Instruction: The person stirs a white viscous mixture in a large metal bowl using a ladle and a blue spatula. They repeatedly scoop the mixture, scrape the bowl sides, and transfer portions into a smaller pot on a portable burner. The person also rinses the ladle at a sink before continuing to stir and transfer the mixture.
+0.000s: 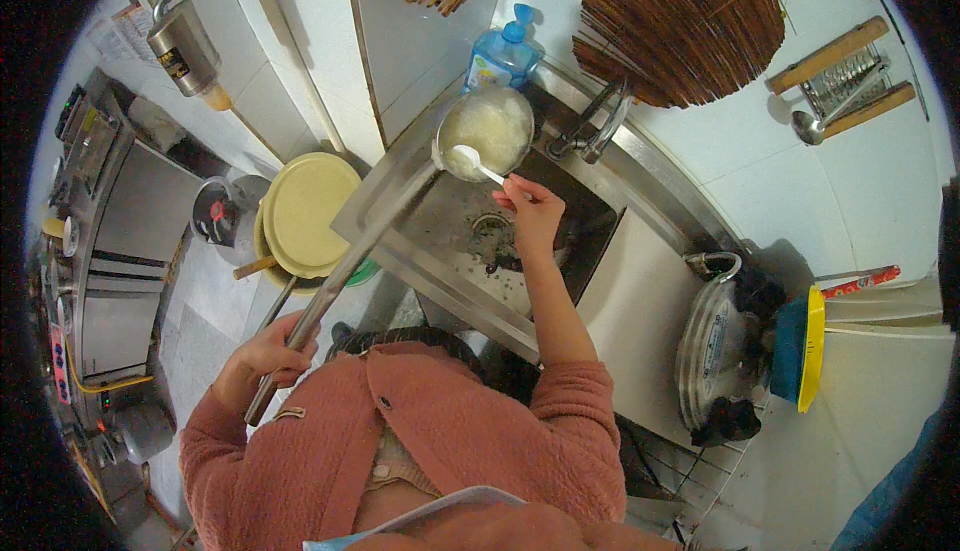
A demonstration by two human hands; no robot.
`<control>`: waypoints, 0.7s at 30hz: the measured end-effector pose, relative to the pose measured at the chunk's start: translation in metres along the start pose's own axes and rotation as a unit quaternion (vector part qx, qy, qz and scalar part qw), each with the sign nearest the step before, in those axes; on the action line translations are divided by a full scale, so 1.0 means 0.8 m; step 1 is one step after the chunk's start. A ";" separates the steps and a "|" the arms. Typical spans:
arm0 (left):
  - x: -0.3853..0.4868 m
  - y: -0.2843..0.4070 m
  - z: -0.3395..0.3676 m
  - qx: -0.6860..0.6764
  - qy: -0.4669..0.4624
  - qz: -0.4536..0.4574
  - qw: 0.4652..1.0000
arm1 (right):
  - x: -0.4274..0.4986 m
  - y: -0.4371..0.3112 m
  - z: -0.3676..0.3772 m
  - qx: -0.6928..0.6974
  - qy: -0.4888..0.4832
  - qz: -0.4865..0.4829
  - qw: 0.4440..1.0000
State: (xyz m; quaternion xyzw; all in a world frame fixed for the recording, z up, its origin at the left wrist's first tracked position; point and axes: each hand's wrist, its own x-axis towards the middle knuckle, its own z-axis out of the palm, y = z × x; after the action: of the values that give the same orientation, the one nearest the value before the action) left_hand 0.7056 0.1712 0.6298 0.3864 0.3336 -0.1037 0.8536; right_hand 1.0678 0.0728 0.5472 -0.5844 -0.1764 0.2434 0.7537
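My left hand (279, 352) is closed around the lower end of a long metal handle. That handle runs up to a round metal ladle (485, 133), whose bowl rests at or above the sink's far left corner and holds a pale, cloudy content. My right hand (531, 209) pinches the handle of a small white spoon (474, 159), its tip in the bowl near the handle side. Below the bowl lies a stainless steel sink (450, 243) with a wet bottom and a drain. Whether the ladle touches the sink's rim cannot be told.
A blue pump bottle (504, 52) stands behind the ladle, near the faucet (600, 127). A yellow lidded bucket (311, 213) stands left of the sink. Bamboo brushes (679, 22) and a grater (844, 85) hang on the wall. Stacked lids (709, 356) lean at the right.
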 end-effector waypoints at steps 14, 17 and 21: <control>0.003 0.006 0.006 -0.004 0.010 0.003 1.000 | -0.014 -0.002 -0.042 0.195 0.070 0.203 0.957; 0.003 0.006 0.007 -0.015 0.012 0.003 1.000 | -0.035 -0.005 -0.064 0.116 0.093 0.108 0.983; 0.000 0.006 0.009 -0.012 0.020 -0.001 1.000 | -0.064 0.007 -0.091 -0.325 0.043 -0.330 0.885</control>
State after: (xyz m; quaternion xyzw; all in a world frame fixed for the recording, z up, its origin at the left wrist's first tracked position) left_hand 0.7113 0.1690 0.6361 0.3775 0.3525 -0.0927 0.8512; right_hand 1.0649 -0.0135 0.5238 -0.7145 -0.3962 -0.1159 0.5648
